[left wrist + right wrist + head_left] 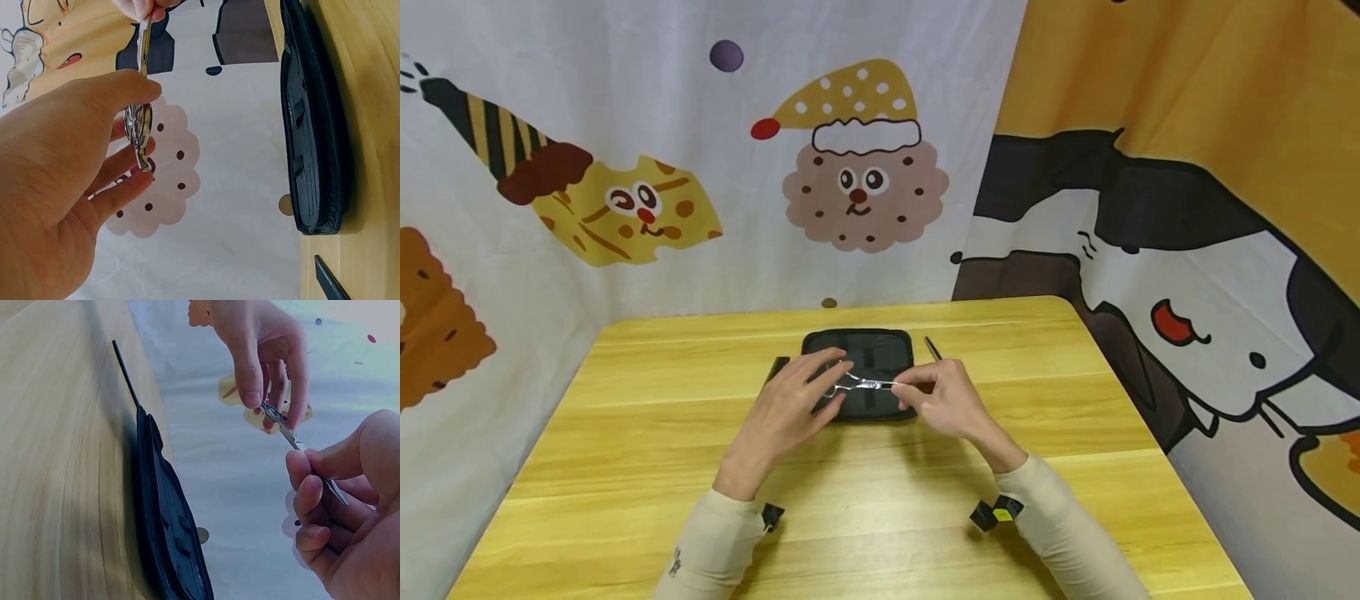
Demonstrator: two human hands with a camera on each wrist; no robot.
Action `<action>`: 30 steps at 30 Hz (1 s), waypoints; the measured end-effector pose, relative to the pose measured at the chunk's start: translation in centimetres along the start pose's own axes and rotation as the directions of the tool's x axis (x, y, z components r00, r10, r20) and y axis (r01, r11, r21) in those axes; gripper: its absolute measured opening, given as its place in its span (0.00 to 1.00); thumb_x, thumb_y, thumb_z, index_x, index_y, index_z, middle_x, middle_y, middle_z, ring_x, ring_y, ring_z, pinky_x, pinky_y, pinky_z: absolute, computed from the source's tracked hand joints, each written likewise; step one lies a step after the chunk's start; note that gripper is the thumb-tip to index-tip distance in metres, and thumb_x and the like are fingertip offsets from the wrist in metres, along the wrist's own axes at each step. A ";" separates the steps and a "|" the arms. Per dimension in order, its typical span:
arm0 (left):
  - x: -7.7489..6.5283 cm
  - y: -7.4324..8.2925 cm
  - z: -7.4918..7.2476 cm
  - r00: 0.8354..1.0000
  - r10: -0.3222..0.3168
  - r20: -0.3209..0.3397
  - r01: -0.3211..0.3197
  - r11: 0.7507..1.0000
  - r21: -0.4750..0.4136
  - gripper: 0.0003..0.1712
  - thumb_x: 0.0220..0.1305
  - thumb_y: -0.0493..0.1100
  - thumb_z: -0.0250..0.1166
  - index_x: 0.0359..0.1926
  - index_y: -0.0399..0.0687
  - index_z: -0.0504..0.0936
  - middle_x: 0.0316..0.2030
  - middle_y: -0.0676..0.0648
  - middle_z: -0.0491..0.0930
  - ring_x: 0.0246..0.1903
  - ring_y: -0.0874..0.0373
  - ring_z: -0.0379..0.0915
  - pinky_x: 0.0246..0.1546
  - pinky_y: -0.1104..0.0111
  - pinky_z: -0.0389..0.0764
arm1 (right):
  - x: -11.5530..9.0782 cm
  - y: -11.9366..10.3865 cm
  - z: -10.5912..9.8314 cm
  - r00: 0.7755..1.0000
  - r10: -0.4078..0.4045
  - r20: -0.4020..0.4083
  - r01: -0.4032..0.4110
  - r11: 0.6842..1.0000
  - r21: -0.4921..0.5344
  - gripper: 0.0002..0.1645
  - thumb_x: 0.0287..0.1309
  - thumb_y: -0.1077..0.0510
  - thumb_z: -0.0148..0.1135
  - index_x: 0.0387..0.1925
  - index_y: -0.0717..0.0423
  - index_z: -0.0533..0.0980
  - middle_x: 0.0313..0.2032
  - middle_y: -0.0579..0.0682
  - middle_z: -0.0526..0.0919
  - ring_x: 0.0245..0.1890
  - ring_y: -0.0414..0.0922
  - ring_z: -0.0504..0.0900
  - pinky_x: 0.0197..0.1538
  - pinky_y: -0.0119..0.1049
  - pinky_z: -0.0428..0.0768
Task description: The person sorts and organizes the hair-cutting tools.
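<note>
A pair of shiny metal scissors (pixel 868 384) is held between both hands, above an open black zip case (pixel 891 346). My right hand (pixel 943 400) pinches the blade end between thumb and fingers, and the tip sticks out past them in the right wrist view. At the handle end, my left hand (pixel 782 408) has its thumb and fingers around the finger rings. Seen from the left wrist, the scissors (pixel 139 122) stand nearly edge-on, and the thumb crosses in front of them. Elastic loops line the inside of the case (pixel 306 156).
A flat black strip (pixel 777 367) lies left of the case, partly behind my left hand. To the right is a thin dark pen-like thing (pixel 933 348). The wooden table (pixel 865 533) ends at a printed cloth curtain (pixel 662 292) behind and at the sides.
</note>
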State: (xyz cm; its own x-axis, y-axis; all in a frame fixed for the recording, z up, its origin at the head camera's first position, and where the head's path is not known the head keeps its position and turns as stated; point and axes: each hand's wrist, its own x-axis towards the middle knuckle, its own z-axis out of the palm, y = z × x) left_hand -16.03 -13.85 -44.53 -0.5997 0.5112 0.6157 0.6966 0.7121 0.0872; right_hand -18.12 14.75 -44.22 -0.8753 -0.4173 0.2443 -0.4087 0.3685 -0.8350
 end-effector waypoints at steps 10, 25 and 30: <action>0.0 0.3 -0.2 1.000 -0.011 -0.014 0.011 1.000 -0.020 0.26 0.61 0.37 0.86 0.60 0.46 0.93 0.64 0.41 0.88 0.61 0.44 0.88 0.53 0.55 0.95 | 0.0 -0.1 0.0 1.000 0.000 0.025 0.000 1.000 0.011 0.09 0.77 0.61 0.71 0.39 0.55 0.94 0.25 0.50 0.90 0.18 0.36 0.78 0.23 0.30 0.76; 0.1 0.6 -0.3 0.998 -0.057 -0.027 0.056 0.998 -0.038 0.22 0.60 0.35 0.87 0.55 0.46 0.95 0.59 0.41 0.90 0.56 0.44 0.91 0.53 0.54 0.95 | 0.1 -0.1 0.1 0.999 -0.004 0.045 0.005 1.000 -0.029 0.09 0.78 0.57 0.70 0.43 0.53 0.94 0.28 0.53 0.92 0.22 0.38 0.83 0.27 0.30 0.79; 0.0 0.5 -0.5 0.998 -0.054 -0.023 0.053 0.998 -0.044 0.20 0.61 0.36 0.86 0.55 0.46 0.95 0.59 0.40 0.90 0.55 0.44 0.91 0.47 0.57 0.95 | 0.1 -0.3 0.1 0.998 -0.025 0.049 0.029 0.996 -0.079 0.08 0.78 0.55 0.70 0.44 0.49 0.93 0.28 0.51 0.93 0.23 0.37 0.79 0.28 0.29 0.74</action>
State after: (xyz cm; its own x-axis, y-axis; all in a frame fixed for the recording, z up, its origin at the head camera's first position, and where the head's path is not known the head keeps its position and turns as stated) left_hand -15.51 -13.73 -44.05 -0.6274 0.4607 0.6278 0.6805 0.7163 0.1544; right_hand -18.07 14.47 -44.03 -0.8511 -0.4668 0.2401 -0.4526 0.4210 -0.7861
